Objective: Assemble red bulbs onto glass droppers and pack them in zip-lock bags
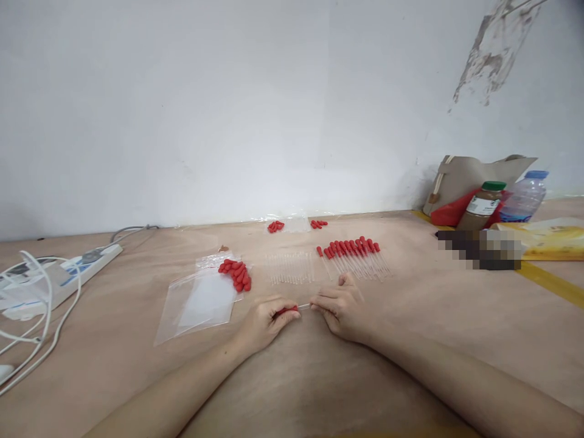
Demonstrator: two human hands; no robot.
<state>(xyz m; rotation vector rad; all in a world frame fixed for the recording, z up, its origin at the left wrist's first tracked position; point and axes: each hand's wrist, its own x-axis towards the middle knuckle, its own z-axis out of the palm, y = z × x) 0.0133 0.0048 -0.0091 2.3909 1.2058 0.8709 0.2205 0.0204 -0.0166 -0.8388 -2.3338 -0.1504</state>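
My left hand [269,319] is closed around a red rubber bulb [287,311]. From the bulb a thin clear glass tube [304,306] runs to my right hand [340,307], whose fingertips pinch its other end. Just beyond my hands lies a row of bare clear tubes [290,269]. Right of that row, several droppers with red bulbs [351,249] lie side by side, bulbs pointing at the wall. A heap of loose red bulbs [237,275] rests by my left hand, on the edge of clear plastic bags [201,304].
Two small groups of red bulbs [275,227] lie near the wall. A white power strip [68,280] with tangled cables occupies the left. At the right stand a beige bag [469,173], a green-capped bottle [484,205], a clear bottle [524,198] and a yellow packet [552,239].
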